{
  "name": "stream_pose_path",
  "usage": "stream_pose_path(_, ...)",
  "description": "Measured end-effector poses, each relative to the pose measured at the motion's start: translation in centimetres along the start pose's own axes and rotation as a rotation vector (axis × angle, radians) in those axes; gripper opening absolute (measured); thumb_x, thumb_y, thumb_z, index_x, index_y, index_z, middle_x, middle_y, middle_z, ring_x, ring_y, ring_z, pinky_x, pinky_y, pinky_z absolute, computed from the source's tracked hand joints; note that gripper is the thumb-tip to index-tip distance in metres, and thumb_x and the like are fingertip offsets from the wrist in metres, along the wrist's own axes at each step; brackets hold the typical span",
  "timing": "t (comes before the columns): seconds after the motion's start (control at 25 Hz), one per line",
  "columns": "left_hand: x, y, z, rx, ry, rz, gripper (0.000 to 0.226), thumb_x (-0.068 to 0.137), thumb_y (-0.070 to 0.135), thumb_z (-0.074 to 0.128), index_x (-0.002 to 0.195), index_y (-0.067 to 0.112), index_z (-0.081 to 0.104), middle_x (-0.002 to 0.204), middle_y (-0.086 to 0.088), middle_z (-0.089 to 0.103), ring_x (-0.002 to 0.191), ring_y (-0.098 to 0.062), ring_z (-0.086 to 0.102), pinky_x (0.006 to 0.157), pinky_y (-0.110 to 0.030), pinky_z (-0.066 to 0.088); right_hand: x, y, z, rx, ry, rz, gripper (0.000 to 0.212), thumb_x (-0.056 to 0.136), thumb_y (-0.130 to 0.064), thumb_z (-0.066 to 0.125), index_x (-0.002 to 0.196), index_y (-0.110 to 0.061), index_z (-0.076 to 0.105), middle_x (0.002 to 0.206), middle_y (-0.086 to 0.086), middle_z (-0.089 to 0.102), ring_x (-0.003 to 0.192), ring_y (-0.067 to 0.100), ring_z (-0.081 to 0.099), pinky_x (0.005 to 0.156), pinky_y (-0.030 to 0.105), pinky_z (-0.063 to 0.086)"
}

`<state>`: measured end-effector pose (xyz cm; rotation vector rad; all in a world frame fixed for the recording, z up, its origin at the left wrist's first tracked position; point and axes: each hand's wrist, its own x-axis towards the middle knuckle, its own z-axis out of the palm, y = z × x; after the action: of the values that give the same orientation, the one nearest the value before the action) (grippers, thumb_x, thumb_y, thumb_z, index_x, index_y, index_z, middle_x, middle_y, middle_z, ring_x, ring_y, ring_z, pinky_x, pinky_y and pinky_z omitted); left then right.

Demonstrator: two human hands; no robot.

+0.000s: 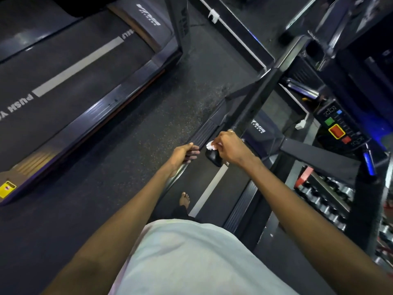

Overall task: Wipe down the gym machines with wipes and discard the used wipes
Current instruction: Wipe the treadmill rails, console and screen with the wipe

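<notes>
Speckled gym floor separates two treadmills. On the nearer treadmill, the person's left hand is curled around a thin rail. The right hand pinches a white wipe just above the black handrail end. Its console sits to the right.

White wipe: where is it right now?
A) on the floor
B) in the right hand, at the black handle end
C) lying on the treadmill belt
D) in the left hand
B: the right hand pinches the white wipe against the black handle end, while the left hand grips a side rail.
</notes>
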<state>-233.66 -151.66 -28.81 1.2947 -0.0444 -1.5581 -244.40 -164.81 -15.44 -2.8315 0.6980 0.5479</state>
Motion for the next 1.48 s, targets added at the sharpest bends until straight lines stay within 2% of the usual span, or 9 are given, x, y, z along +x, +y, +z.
stream_pose_path(0.28,1.3,-0.6,-1.1,-0.083,0.139,0.035,0.023,0.101,0.022,0.048,0.094,0.012,0.067,0.086,-0.005,0.066,0.065,-0.009,0.056,0.053,-0.018,0.036,3.7,-2.7,-0.3,-0.13,-0.336,0.101,0.022,0.094,-0.011,0.054,0.104,0.0,0.07,0.104,0.019,0.07,0.101,0.038,0.064,0.083,0.039,0.053)
stream_pose_path(0.4,1.9,-0.6,-1.5,-0.08,0.17,0.028,0.02,0.098,0.018,0.05,0.091,0.013,0.068,0.084,-0.005,0.067,0.066,-0.01,0.056,0.053,-0.019,0.037,3.4,-2.4,-0.2,-0.14,-0.339,0.025,0.025,0.094,-0.012,0.052,0.103,-0.003,0.073,0.104,0.017,0.072,0.104,0.036,0.063,0.089,0.039,0.05)
stream_pose_path(0.68,1.2,0.2,-0.5,-0.038,0.178,0.035,0.016,0.094,0.013,0.054,0.094,0.013,0.069,0.082,-0.003,0.066,0.065,-0.009,0.055,0.055,-0.02,0.036,3.8,-1.1,-0.4,-0.035,-0.306,0.082,0.022,0.089,-0.011,0.054,0.1,-0.004,0.072,0.103,0.017,0.071,0.101,0.034,0.065,0.082,0.035,0.054)
stream_pose_path(0.8,0.8,0.3,-0.1,-0.028,0.143,0.034,0.019,0.095,0.013,0.053,0.105,0.009,0.069,0.086,-0.002,0.067,0.068,-0.009,0.055,0.057,-0.017,0.04,0.5,-1.0,0.2,0.106,-0.061,0.045,0.017,0.086,-0.002,0.061,0.092,-0.006,0.076,0.096,0.011,0.072,0.093,0.026,0.066,0.079,0.028,0.048)
stream_pose_path(0.88,0.5,0.5,0.6,0.026,0.063,0.051,0.023,0.097,0.018,0.054,0.114,0.013,0.07,0.094,0.002,0.071,0.073,-0.007,0.059,0.068,-0.021,0.042,-2.7,-1.0,2.2,0.184,0.258,-0.003,0.012,0.088,-0.003,0.066,0.095,-0.006,0.076,0.096,0.01,0.069,0.089,0.022,0.06,0.08,0.027,0.044)
stream_pose_path(0.96,0.3,0.8,1.3,0.087,-0.028,0.084,0.024,0.098,0.024,0.057,0.118,0.023,0.069,0.102,0.006,0.073,0.081,-0.006,0.062,0.08,-0.026,0.045,-5.3,-1.5,4.5,0.286,0.417,0.03,0.014,0.093,-0.008,0.065,0.104,-0.007,0.074,0.103,0.006,0.066,0.092,0.017,0.056,0.085,0.024,0.044)
stream_pose_path(1.04,0.2,1.3,1.8,0.108,-0.073,0.098,0.026,0.097,0.026,0.059,0.121,0.025,0.068,0.107,0.006,0.073,0.086,-0.006,0.064,0.086,-0.028,0.047,-6.1,-1.4,5.7,0.359,0.465,0.072,0.016,0.095,-0.011,0.065,0.109,-0.008,0.072,0.108,0.004,0.064,0.096,0.017,0.058,0.088,0.023,0.046)
stream_pose_path(1.32,-0.7,1.6,2.4,0.237,-0.128,0.144,0.035,0.093,0.015,0.065,0.128,0.018,0.064,0.123,0.001,0.066,0.106,-0.006,0.058,0.078,-0.021,0.042,-8.1,-2.3,7.1,0.573,0.616,0.372,0.011,0.092,-0.009,0.065,0.101,-0.012,0.071,0.101,-0.003,0.063,0.093,0.006,0.061,0.085,0.015,0.046)
stream_pose_path(1.48,-1.0,1.8,3.3,0.247,-0.091,0.188,0.032,0.093,0.014,0.065,0.125,0.008,0.066,0.108,-0.001,0.069,0.086,0.003,0.061,0.068,-0.007,0.043,-7.6,-2.7,7.5,0.755,0.703,0.581,0.004,0.091,-0.019,0.069,0.093,-0.016,0.071,0.094,-0.005,0.065,0.085,0.007,0.063,0.075,0.016,0.047)
